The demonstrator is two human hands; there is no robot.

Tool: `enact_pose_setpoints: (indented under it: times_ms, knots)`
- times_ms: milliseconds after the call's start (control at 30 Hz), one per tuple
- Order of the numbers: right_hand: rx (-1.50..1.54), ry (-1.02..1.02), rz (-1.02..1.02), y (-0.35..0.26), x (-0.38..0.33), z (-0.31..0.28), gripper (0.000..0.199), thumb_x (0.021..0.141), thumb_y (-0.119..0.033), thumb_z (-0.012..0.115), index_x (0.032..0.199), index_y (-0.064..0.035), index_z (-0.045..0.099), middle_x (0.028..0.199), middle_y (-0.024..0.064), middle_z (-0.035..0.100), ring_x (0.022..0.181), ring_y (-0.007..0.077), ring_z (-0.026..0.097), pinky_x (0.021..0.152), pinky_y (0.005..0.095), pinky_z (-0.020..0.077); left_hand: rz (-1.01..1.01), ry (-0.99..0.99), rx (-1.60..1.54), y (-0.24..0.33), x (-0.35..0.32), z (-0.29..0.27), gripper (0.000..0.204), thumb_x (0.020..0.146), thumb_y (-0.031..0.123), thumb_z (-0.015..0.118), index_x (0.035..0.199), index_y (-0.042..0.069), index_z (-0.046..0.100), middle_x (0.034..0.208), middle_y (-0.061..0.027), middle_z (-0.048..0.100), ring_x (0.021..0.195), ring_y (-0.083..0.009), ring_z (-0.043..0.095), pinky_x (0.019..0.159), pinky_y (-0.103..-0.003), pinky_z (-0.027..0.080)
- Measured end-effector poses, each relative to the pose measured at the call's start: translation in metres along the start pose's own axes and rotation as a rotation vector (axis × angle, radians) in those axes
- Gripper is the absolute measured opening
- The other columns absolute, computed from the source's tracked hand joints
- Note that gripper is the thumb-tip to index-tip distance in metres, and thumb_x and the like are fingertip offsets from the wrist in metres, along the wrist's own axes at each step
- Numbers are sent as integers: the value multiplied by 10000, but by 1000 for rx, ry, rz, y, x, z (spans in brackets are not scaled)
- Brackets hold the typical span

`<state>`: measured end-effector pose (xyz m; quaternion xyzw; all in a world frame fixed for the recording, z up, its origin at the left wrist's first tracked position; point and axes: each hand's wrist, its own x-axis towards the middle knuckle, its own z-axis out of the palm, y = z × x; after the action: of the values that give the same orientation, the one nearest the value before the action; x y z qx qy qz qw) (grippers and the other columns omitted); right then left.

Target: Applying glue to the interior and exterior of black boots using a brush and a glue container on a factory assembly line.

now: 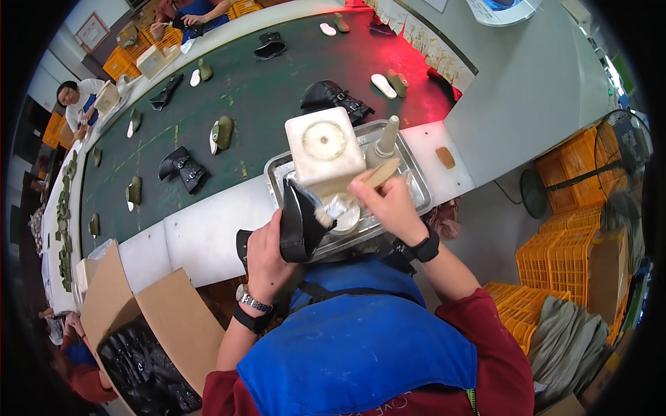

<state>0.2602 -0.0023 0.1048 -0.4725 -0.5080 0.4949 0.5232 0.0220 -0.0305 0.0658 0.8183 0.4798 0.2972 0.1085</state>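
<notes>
My left hand (265,251) is wrapped round a black boot upper (297,225), tilted over the near left edge of a metal tray (420,188). In my right hand (390,208) I grip the wooden handle of a brush (381,173). Its pale bristles are at the boot upper's right edge; the brush head is blurred, so exact contact is hard to tell. Just beyond my hands, a white square plastic container (312,156) stands in the tray. A pale grey bottle with a tapered nozzle (386,142) is beside it.
A dark green conveyor belt (236,159) carries black boot uppers (184,168) and green shoe parts paired with white soles (222,132). Left stands an open carton (173,312) of black items. Orange crates (555,256) and a fan (621,156) are at right. Other people work across the belt.
</notes>
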Motion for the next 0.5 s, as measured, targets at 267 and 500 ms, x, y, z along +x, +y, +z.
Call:
enact_pose_setpoints:
  times_ms: [267, 500]
  knots:
    - [-135, 58, -119, 26, -12, 13, 201, 846, -166, 622, 864, 34, 631, 653, 14, 599, 562, 39, 505, 481, 224, 384, -8, 130, 61, 4, -1, -4, 711, 610, 79, 712, 1247, -42, 418, 957, -158, 575, 859, -313, 544, 772, -387, 407]
    - [-49, 151, -162, 24, -11, 18, 182, 852, -145, 616, 855, 37, 628, 643, -5, 579, 551, 21, 471, 472, 206, 360, -85, 180, -18, 2, -7, -3, 763, 602, 69, 756, 1274, -16, 405, 1010, -159, 573, 887, -318, 551, 778, -380, 434]
